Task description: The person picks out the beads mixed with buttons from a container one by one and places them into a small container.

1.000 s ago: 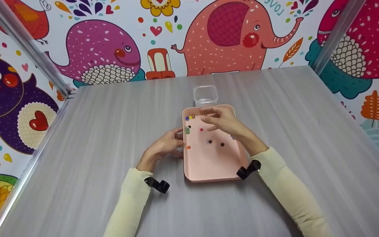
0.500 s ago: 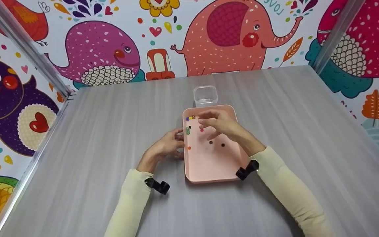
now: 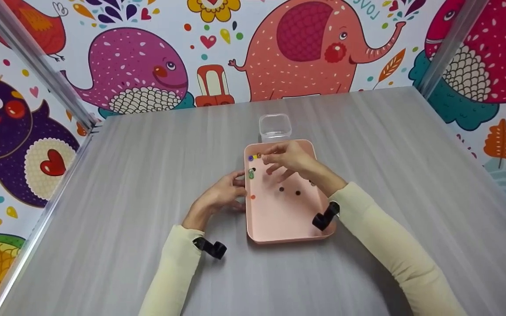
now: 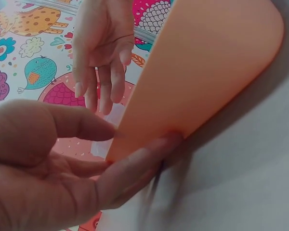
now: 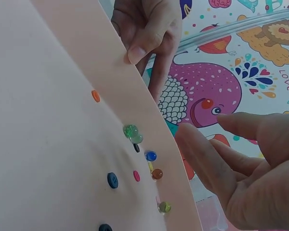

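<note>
Right hand (image 3: 291, 159), poised over the far-left part of the tray (image 3: 279, 221): the fingers (image 5: 195, 147) are bent and the thumb stands apart from them, with nothing visible between. Left hand (image 3: 220, 193): fingers spread and relaxed, tips resting against the outer face of the tray's left wall. Inside that wall, toward the far-left corner, lie a pair of green marbles (image 5: 130, 131), a blue marble (image 5: 151, 156) and an amber marble (image 5: 157, 173); these look glassy, hard and slick, likely to roll, and are best pinched across the middle, with the wall as a backstop. The orange button (image 5: 96, 96), nearer along the left wall, the pink button (image 5: 137, 176) and the dark buttons (image 5: 112, 180) toward the middle appear flat, light and stiff; each is probably easiest to lift by opposite edges, with fingertip and thumb. The tray itself seems light, moderately stiff plastic, apt to slide, so its rim offers the steadying hold. Beyond its far wall stands a clear container (image 3: 276, 134), apparently thin and light, on the grey desk (image 3: 169, 158).
</note>
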